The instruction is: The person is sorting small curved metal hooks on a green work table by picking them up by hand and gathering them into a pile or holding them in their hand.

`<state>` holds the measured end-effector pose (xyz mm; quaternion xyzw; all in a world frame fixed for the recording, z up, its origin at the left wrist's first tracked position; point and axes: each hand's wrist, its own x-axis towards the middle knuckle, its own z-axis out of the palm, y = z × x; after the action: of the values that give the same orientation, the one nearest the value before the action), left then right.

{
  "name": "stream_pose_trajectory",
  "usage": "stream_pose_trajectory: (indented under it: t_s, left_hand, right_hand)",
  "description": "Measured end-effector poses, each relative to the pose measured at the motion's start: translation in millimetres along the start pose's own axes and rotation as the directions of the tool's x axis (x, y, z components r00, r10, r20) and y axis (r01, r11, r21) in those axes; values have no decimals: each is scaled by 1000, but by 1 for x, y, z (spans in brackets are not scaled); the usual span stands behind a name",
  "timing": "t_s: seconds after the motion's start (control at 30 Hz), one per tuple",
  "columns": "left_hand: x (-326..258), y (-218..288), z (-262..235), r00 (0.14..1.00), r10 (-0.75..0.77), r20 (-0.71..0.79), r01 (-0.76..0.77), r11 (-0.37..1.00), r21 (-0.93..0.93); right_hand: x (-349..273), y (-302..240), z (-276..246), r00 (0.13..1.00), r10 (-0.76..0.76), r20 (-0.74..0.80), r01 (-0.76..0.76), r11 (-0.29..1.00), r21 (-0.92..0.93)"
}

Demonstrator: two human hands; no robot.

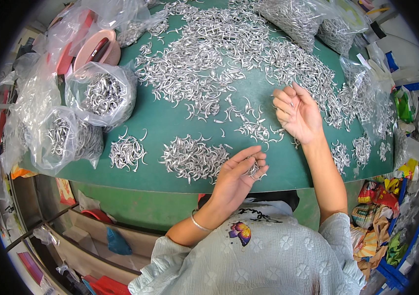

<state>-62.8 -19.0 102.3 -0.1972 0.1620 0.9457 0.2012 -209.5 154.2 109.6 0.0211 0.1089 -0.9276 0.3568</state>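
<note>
Small curved silvery metal pieces (209, 54) cover much of the green table (150, 128). My left hand (239, 177) is at the table's near edge, fingers curled around a few of these metal pieces (254, 169). Just left of it lies a dense heap of the same pieces (189, 158). My right hand (298, 113) is raised over the table, palm turned up and fingers bent in; whatever its fingertips hold is too small to make out. Between the hands and the big spread lies a loose cluster of pieces (256, 129).
Open clear bags of metal pieces (103, 96) stand at the left, near a pink basket (99, 48). More filled bags (293, 22) lie at the far right. Small piles (361, 150) sit near the right edge. Below the table at left is a drawer-like tray (91, 236).
</note>
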Motion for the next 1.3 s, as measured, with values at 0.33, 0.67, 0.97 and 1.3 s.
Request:
stream_pose_trajectory:
  t_s: [0.33, 0.67, 0.97, 1.3]
  left_hand:
    - [-2, 4, -2, 1000, 0, -4, -1, 1000, -20]
    - [3, -4, 2, 1000, -6, 22, 5, 999, 31]
    - [2, -4, -4, 999, -29, 41, 28, 999, 17]
    - [-4, 3, 3, 1000, -28, 5, 28, 1000, 0]
  right_hand:
    - [-77, -10, 13, 924, -95, -369, -111, 860, -498]
    - [-227, -108, -26, 472, -882, -20, -504, -251, -826]
    - [-155, -45, 26, 691, -708, 147, -666, -702, -251]
    - [-22, 44, 11, 967, -16, 256, 159, -746, -646]
